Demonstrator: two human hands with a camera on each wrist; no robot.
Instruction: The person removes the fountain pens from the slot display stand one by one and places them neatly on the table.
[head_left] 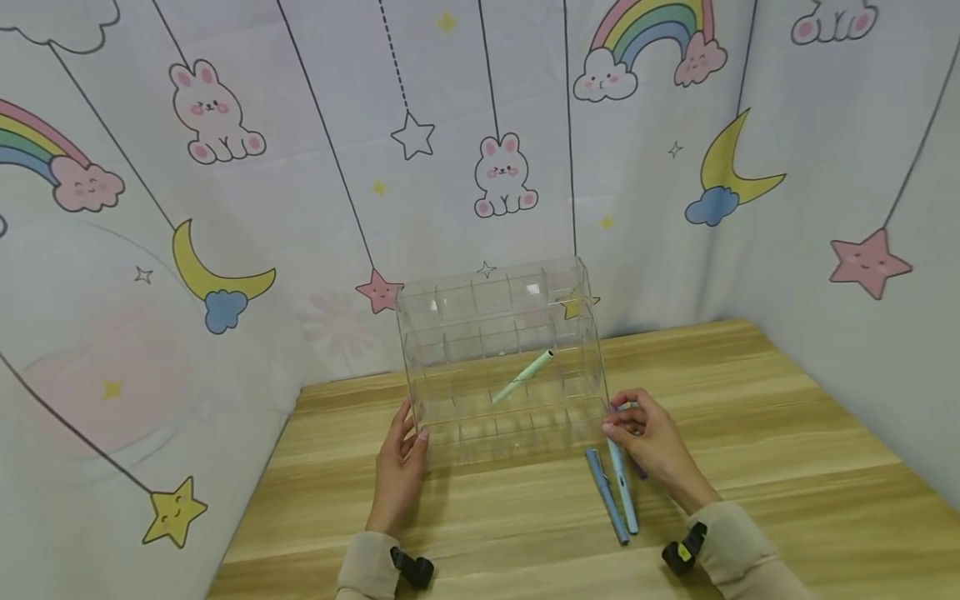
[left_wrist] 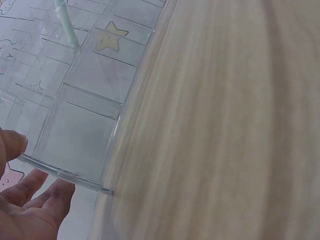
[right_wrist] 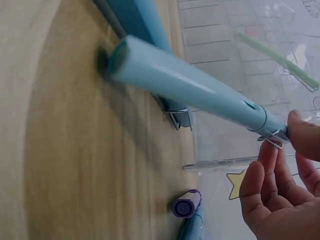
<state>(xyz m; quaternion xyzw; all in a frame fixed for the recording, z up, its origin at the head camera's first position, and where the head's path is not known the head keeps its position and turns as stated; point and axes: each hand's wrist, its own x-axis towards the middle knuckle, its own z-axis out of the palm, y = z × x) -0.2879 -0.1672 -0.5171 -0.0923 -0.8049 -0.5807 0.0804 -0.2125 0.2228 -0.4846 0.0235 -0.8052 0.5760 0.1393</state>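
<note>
A clear acrylic pen organizer (head_left: 480, 429) with rows of compartments stands on the table, and a pale green pen (head_left: 522, 377) leans diagonally in it. My left hand (head_left: 401, 475) holds the organizer's left side panel, thumb on one side and fingers on the other. At the right front corner, my right hand (head_left: 660, 450) pinches a light blue pen (right_wrist: 190, 85) by its clip end. The pen's other end points back toward the wrist camera. Just left of it lies a darker blue pen (head_left: 607, 497). A purple-ended pen (right_wrist: 186, 204) is partly hidden behind the right hand in the head view.
Another blue pen (right_wrist: 192, 227) shows beside the purple-ended one in the right wrist view. The wood-grain table (head_left: 510, 533) meets a white cloth backdrop (head_left: 315, 208) printed with rabbits, moons and stars, close behind the organizer.
</note>
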